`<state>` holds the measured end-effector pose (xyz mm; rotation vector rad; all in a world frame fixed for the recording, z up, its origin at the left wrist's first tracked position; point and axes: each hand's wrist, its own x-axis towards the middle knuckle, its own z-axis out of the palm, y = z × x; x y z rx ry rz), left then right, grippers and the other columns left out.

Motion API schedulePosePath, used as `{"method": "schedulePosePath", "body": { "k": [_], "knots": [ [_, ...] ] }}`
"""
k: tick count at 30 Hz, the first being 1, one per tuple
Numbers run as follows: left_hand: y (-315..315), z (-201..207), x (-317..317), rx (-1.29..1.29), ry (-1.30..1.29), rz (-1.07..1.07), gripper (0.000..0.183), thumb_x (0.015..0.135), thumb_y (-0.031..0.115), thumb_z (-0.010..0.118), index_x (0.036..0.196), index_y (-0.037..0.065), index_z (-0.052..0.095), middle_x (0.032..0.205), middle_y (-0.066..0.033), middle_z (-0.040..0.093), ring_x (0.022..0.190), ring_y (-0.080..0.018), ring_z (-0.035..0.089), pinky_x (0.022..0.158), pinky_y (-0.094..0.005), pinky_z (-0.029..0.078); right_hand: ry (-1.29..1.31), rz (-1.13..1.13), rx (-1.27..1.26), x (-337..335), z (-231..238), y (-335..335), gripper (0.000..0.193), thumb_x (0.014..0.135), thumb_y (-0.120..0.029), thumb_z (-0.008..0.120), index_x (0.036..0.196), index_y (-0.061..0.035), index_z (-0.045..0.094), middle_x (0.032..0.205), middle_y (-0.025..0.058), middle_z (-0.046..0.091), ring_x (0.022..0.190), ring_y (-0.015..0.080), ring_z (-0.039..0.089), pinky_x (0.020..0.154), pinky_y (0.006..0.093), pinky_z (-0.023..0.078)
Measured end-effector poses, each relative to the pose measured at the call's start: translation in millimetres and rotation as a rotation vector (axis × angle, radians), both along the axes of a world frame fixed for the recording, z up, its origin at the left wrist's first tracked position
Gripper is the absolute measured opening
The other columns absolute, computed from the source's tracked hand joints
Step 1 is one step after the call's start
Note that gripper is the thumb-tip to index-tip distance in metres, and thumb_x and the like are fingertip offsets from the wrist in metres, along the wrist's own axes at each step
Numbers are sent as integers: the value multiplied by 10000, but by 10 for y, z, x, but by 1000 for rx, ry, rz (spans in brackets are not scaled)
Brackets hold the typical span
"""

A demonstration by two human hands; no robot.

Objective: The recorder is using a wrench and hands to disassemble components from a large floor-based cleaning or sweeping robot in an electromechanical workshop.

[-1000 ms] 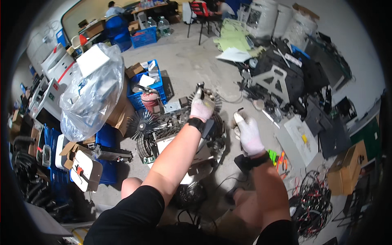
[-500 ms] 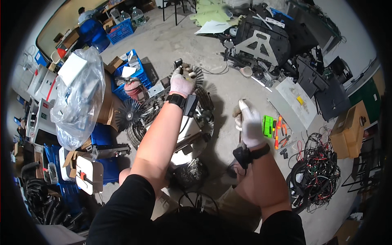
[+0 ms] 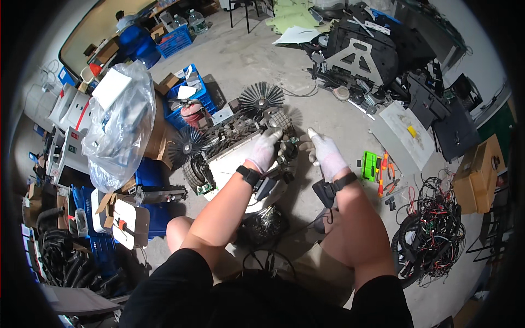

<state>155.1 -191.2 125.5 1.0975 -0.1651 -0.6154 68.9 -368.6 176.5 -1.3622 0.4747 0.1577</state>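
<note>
In front of me on the floor lies a partly dismantled wheeled machine with a white body point(image 3: 225, 165), seemingly a floor sweeper. A black round brush point(image 3: 261, 103) sits at its far end, and a second round brush point(image 3: 187, 143) at its left. My left hand point(image 3: 263, 152), in a white glove, is at the machine's right side by the treaded wheel point(image 3: 280, 121). Its fingers are bent closed; what they grip is hidden. My right hand point(image 3: 328, 155), also gloved, is just right of the machine with curled fingers. Small greenish and dark parts point(image 3: 292, 144) show between the hands.
A green bit case point(image 3: 369, 166) and orange-handled tools point(image 3: 383, 172) lie to the right, near tangled cables point(image 3: 435, 229). A blue crate point(image 3: 201, 95) and a plastic-wrapped bundle point(image 3: 123, 131) stand left. Dismantled black parts point(image 3: 363, 60) are piled far right.
My left hand has come back from the far brush to the machine's right side. My right hand has moved slightly left, closer to it. The view has shifted a little.
</note>
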Motion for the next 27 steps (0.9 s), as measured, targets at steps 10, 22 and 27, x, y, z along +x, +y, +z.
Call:
{"method": "schedulePosePath", "body": {
  "k": [10,22,27],
  "knots": [
    [1027,-1565,-1413,687,-336,-507,315,898,269,551,978,-24,637,745,-76,660,634,-156,631,585,-300,512,77,-59,26,444,-383,216,402,944,-483,501,907,-106,636,604,-9,528,432,112,435,375,286,324],
    [1769,-1963,-1595,1301,-271,-275,326,871,295,603,1020,15,678,946,-200,689,925,-330,657,797,-391,509,-51,70,-163,309,-382,208,378,949,-374,557,1190,-82,564,760,13,612,464,51,435,354,226,313],
    [1746,-1734,-1703,1248,-174,-533,380,899,346,585,1106,33,647,975,-197,672,897,-310,645,796,-397,510,12,56,-137,325,-401,123,348,946,-370,552,1156,-92,559,817,25,627,473,57,426,364,221,312]
  ]
}}
